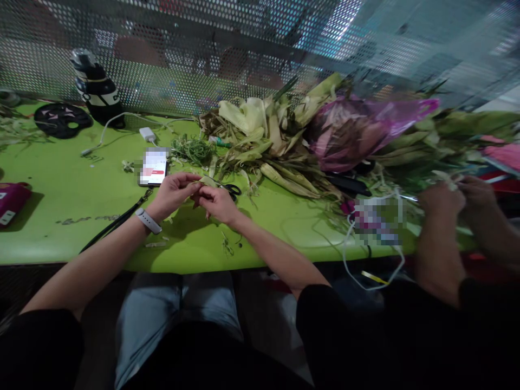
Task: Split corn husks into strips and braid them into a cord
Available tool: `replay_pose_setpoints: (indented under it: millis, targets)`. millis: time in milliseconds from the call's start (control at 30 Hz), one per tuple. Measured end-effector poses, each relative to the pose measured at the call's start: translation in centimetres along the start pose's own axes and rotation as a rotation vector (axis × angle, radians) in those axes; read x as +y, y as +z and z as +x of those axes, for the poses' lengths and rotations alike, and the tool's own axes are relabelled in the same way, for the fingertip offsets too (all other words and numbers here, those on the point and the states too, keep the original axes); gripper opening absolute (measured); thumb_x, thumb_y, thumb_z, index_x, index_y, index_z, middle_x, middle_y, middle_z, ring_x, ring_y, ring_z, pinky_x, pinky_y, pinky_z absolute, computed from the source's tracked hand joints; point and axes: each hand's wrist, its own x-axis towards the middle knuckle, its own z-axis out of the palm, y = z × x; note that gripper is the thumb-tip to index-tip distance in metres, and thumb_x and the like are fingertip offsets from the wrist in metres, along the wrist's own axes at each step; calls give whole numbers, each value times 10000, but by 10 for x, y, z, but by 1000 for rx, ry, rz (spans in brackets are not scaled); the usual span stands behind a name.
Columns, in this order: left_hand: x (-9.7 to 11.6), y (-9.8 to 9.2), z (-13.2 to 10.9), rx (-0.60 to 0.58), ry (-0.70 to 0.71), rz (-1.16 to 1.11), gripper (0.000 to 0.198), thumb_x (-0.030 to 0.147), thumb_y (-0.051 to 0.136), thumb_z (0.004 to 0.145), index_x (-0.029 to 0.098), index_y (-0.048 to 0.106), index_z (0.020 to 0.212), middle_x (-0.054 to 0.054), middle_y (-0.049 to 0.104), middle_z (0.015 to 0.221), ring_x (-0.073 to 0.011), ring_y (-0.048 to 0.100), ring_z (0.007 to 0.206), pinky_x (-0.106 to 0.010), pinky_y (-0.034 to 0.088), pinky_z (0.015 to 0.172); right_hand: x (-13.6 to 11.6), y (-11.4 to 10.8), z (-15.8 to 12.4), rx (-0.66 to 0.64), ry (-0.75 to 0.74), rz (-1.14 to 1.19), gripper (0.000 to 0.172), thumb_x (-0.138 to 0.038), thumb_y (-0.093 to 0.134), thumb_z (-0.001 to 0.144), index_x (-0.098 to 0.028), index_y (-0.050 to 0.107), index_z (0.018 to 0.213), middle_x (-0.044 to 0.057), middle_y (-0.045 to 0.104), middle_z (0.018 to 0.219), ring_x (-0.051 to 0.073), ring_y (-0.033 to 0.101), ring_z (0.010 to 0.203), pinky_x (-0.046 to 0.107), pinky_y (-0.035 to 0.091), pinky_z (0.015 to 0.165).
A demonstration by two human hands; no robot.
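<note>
Above the green table point(97, 184), my left hand point(177, 192) pinches a small pale green piece of husk point(209, 182). My right hand point(217, 203) meets it at the fingertips, its fingers closed on the lower part of the same piece. Just behind my right hand lie black-handled scissors point(233, 189), partly hidden. A phone point(153, 167) with a lit screen lies beyond my left hand. Behind it to the right is a small heap of thin green strips point(192, 149). Small scraps are scattered near my hands.
Corn husks point(280, 130) and a pink plastic bag point(349, 130) fill the back right. At right, a person's hands point(442, 197) work beside a white cable point(345, 260). A black bottle point(97, 89), black mask-like object point(63, 119), white charger point(147, 135) and dark red case point(12, 203) stand left.
</note>
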Motion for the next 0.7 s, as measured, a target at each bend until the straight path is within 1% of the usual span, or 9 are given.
replay_pose_setpoints:
  millis: [133, 267, 367, 433, 500, 600, 667, 700]
  targets:
    - [0, -1, 0, -1, -6, 29, 263, 309, 787, 783, 171, 759, 1005, -78, 782, 894, -163, 711, 775, -276, 572, 694, -4, -4, 0, -50, 45, 19, 135, -295, 609, 896, -186, 690, 901, 20, 728, 789, 100, 575, 465, 272, 552, 442]
    - [0, -1, 0, -8, -26, 16, 274, 318, 800, 768, 173, 759, 998, -81, 783, 918, -169, 711, 799, -283, 572, 710, -5, -6, 1, -94, 48, 36, 136, -309, 620, 890, -184, 672, 882, 18, 725, 782, 94, 564, 461, 257, 528, 425]
    - [1, -1, 0, -5, -33, 4, 287, 321, 804, 766, 166, 757, 1003, -80, 778, 907, -171, 708, 795, -288, 570, 716, -3, -7, 1, -105, 51, 8, 154, -332, 624, 893, -186, 674, 892, 20, 730, 793, 96, 567, 465, 259, 520, 432]
    - [2, -2, 0, 1, -31, 2, 282, 310, 803, 769, 160, 753, 1002, -76, 773, 896, -167, 704, 795, -289, 567, 726, -4, -5, 0, -88, 44, -42, 177, -340, 604, 906, -185, 688, 915, 30, 736, 804, 105, 574, 475, 272, 523, 454]
    - [4, -3, 2, 6, -20, -18, 268, 296, 799, 774, 157, 748, 998, -75, 773, 916, -160, 703, 816, -290, 566, 759, -7, -3, -2, -5, -12, -157, 207, -358, 618, 900, -175, 711, 930, 50, 743, 813, 125, 595, 519, 292, 530, 508]
    - [6, -5, 4, 22, 13, -48, 254, 285, 796, 778, 158, 742, 992, -78, 774, 961, -158, 703, 861, -298, 561, 813, -14, -4, -6, 184, -141, -352, 295, -423, 649, 885, -166, 743, 994, 82, 763, 901, 145, 610, 588, 314, 526, 587]
    - [7, -6, 5, 5, 8, -37, 235, 287, 798, 775, 163, 747, 968, -74, 775, 939, -158, 699, 850, -297, 555, 807, -17, -8, -8, 292, -198, -395, 313, -440, 612, 911, -182, 749, 1022, 85, 768, 982, 158, 631, 649, 319, 526, 617]
    - [6, -8, 6, -23, -13, -28, 223, 289, 799, 773, 167, 753, 953, -72, 775, 916, -153, 694, 826, -290, 551, 786, -18, -11, -8, 338, -216, -398, 307, -433, 584, 928, -191, 751, 1017, 82, 768, 1004, 169, 646, 692, 322, 530, 634]
